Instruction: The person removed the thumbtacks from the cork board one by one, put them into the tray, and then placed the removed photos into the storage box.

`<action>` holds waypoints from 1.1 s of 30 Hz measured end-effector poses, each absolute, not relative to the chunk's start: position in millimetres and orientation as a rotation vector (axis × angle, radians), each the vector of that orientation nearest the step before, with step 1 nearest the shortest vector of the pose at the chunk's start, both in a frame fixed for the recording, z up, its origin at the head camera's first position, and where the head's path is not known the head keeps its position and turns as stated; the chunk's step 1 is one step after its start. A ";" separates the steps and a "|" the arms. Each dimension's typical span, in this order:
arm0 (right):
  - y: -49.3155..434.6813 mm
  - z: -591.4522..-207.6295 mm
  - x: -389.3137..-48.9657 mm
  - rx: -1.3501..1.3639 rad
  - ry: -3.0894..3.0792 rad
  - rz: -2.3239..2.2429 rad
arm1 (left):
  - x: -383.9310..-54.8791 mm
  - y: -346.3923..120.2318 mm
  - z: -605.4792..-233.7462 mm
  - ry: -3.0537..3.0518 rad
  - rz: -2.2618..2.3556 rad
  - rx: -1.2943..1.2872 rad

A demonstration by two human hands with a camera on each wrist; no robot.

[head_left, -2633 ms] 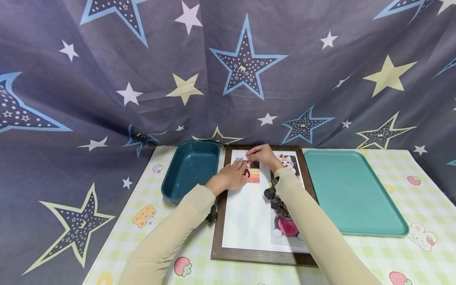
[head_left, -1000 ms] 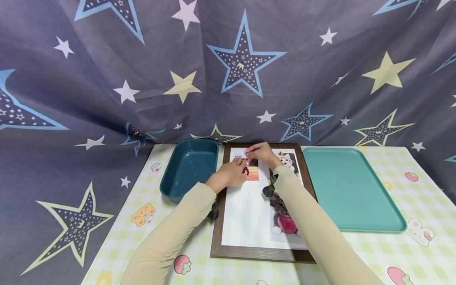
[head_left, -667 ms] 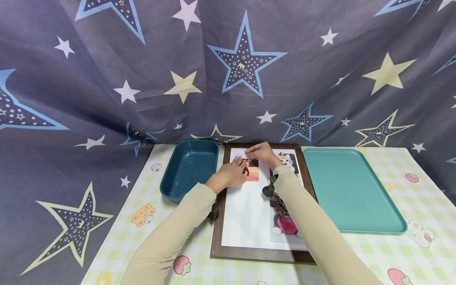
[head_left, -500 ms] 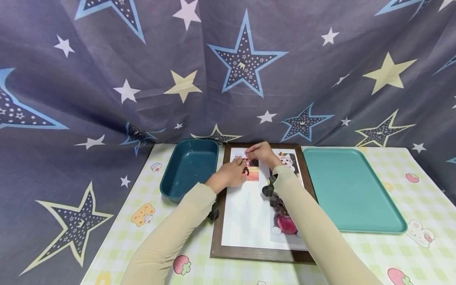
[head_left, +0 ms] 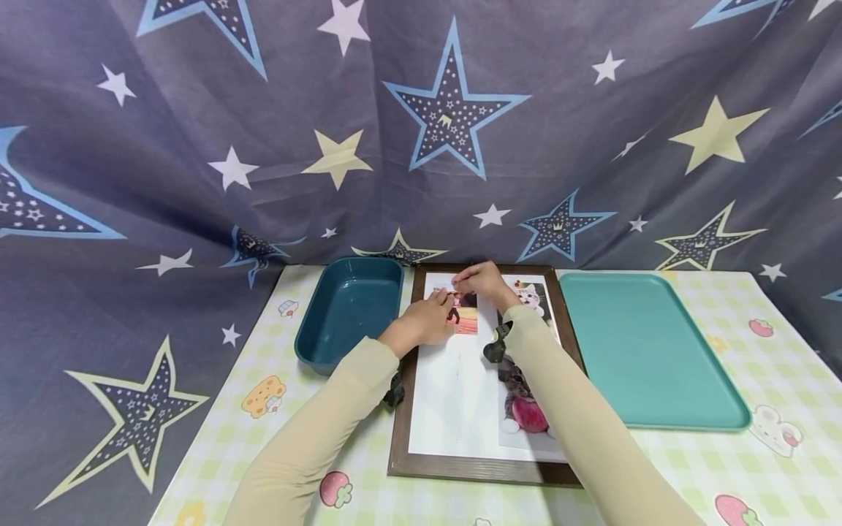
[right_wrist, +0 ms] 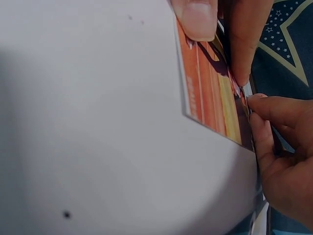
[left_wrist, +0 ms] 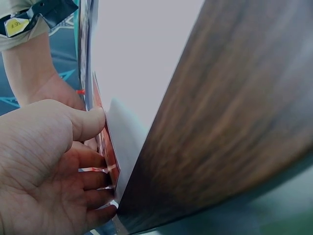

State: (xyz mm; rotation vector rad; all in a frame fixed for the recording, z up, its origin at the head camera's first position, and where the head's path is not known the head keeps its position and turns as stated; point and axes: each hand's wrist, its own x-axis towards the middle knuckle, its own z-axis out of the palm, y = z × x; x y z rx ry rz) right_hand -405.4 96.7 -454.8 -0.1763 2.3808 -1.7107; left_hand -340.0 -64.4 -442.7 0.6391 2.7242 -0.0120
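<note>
Fingers apart, left hand [head_left: 427, 321] is pressing photo [head_left: 468, 321]; right hand [head_left: 485, 283] is joining fingertips, grip unclear; wood-grained frame [head_left: 473, 469] is lying on checked cloth [head_left: 664, 475].

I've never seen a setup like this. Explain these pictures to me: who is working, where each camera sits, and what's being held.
There is no machine here, just a person working with bare hands. The wide view comes from a camera on the head, looking forward and down; the two close-ups come from cameras on the left and right wrists.

On the checked tablecloth lie a dark blue bin, a brown-framed white board and a green tray. Cat pictures on the board are partly hidden by the right arm.

The left hand rests its fingers on a small orange print. The right hand brings thumb and finger together near its far edge; whether they pinch something tiny is hidden.
</note>
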 end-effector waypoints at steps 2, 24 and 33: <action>96.5 -455.4 -406.1 -0.171 2.384 -1.711 | -339.9 -64.1 -442.1 2.725 -0.009 0.633; 95.5 -458.2 -406.0 -0.190 2.411 -1.701 | -336.8 -64.2 -442.0 2.742 -0.008 0.629; 94.7 -460.6 -408.8 -0.179 2.442 -1.683 | -336.6 -64.2 -441.2 2.741 -0.001 0.615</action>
